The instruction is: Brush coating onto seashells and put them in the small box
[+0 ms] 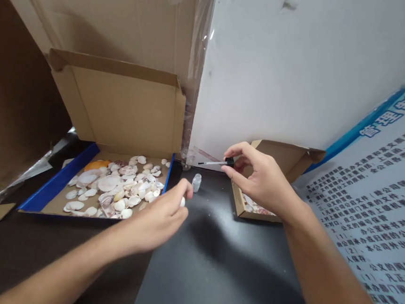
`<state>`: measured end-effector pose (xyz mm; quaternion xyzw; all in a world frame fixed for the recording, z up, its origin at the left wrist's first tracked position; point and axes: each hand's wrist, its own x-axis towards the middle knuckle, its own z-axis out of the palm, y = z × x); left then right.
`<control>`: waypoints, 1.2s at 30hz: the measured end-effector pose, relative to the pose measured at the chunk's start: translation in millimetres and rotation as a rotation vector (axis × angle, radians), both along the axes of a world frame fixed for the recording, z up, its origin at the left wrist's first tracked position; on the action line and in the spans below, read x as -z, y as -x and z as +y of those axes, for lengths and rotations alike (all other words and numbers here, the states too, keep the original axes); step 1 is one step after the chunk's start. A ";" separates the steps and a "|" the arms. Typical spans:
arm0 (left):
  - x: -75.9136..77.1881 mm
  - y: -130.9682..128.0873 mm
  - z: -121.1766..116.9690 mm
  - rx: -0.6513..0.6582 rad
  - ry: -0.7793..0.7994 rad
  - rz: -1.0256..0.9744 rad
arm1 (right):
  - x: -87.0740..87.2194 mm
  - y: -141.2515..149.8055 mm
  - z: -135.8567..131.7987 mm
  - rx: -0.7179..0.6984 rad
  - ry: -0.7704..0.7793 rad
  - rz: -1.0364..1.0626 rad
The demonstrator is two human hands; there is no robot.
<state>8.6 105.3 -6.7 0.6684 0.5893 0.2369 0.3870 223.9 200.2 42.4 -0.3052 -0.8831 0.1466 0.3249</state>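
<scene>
My right hand pinches the black cap of a bottle brush between thumb and fingers. Its thin stem points left, ending in a dark bristle tip. Below that tip, a small clear glass bottle stands upright and uncapped on the dark table. My left hand is closed around a small pale shell, of which only a bit shows past the fingers. The left hand is just in front of the bottle and apart from it. Many white and brownish seashells lie to the left of it.
An open cardboard box with blue sides holds the seashells. Partly behind my right hand, a smaller open cardboard box contains more shells. A white panel and a printed board stand behind and at right. The dark table extends in front.
</scene>
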 end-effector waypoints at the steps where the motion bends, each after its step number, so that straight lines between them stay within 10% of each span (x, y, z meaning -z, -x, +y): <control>1: 7.0 -2.3 -8.0 0.021 0.076 -0.118 | 0.3 1.9 -1.1 -0.007 -0.014 0.027; 5: 37.0 -8.2 -23.6 0.039 0.300 -0.645 | 7.4 8.6 -10.4 -0.024 -0.035 0.097; 10: 52.2 -5.2 -26.3 0.022 0.403 -0.784 | 44.4 2.2 -42.1 -0.019 0.117 0.114; 19: 55.2 -8.0 -30.9 0.046 0.325 -0.612 | 117.1 -13.3 -102.9 0.166 0.514 0.356; 28: 56.9 -29.1 -25.0 0.119 0.208 -0.432 | 120.4 -11.7 -108.2 0.170 0.731 0.783; 36: 22.5 -112.1 62.6 0.252 -0.367 0.087 | 119.5 -34.2 -79.1 0.287 0.612 1.164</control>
